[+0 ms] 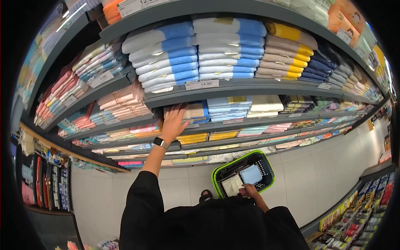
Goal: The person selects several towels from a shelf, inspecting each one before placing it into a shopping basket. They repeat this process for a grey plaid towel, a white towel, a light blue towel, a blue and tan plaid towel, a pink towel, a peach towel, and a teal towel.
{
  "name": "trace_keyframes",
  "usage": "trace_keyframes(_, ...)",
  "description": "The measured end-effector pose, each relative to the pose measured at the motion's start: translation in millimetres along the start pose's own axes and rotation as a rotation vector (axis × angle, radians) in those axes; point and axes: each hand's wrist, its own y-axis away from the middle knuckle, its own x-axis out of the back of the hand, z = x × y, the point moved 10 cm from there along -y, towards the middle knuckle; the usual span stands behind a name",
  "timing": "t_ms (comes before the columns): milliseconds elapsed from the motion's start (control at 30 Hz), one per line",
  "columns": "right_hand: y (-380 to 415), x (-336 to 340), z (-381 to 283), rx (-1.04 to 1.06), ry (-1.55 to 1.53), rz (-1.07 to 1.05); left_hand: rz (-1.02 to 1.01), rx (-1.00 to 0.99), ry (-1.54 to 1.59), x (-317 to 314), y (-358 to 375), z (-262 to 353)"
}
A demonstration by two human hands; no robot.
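Note:
My left hand (173, 123), with a smartwatch (160, 142) on the wrist, reaches into a middle shelf. Its fingers lie stretched out over a stack of beige striped towels (195, 111) with a blue edge. At the near side of a black shopping basket (270, 165) with a bright green rim, my right hand (248, 191) is closed; the basket's handle appears to be in its fingers, mostly covered. Inside the basket are a cream folded towel (231, 185) and a light blue folded towel (251, 174).
Above my left hand, stacks of white-and-blue towels (230, 49) fill a shelf with a price label (202, 84). Light blue towels (230, 109) and cream towels (265, 105) sit to its right. A packed display (354, 223) stands at lower right, over the tiled floor (310, 175).

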Motion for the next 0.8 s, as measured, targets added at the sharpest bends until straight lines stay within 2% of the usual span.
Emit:
trace_keyframes(133,-7.4,16.3,0.9,0.053,-0.118,0.038,-0.09,0.008,-0.085,-17.7,-5.2,-14.0)
trace_keyframes(300,-2.7,32.5,10.7,-0.011,-0.08,0.075,-0.109,-0.018,-0.075,-18.9,-9.7,-19.5)
trace_keyframes(367,3.0,29.4,2.4,-0.011,-0.077,0.054,-0.208,-0.029,-0.006,-31.3,-9.8,-26.6)
trace_keyframes(500,4.9,18.6,-26.9,0.04,-0.067,0.023,-0.235,0.027,0.054,-30.4,-13.0,-25.8)
trace_keyframes(600,19.8,-6.2,-69.0,0.106,-0.038,-0.023,-0.185,0.037,-0.103,-29.8,-17.7,-13.9)
trace_keyframes(667,22.7,-30.1,-98.7,0.186,-0.046,-0.109,-0.015,-0.074,-0.277,-18.1,-20.5,3.6)
trace_keyframes(800,55.7,-101.6,-166.5,0.29,-0.057,-0.311,0.04,-0.095,-0.294,-18.0,-21.2,1.9)
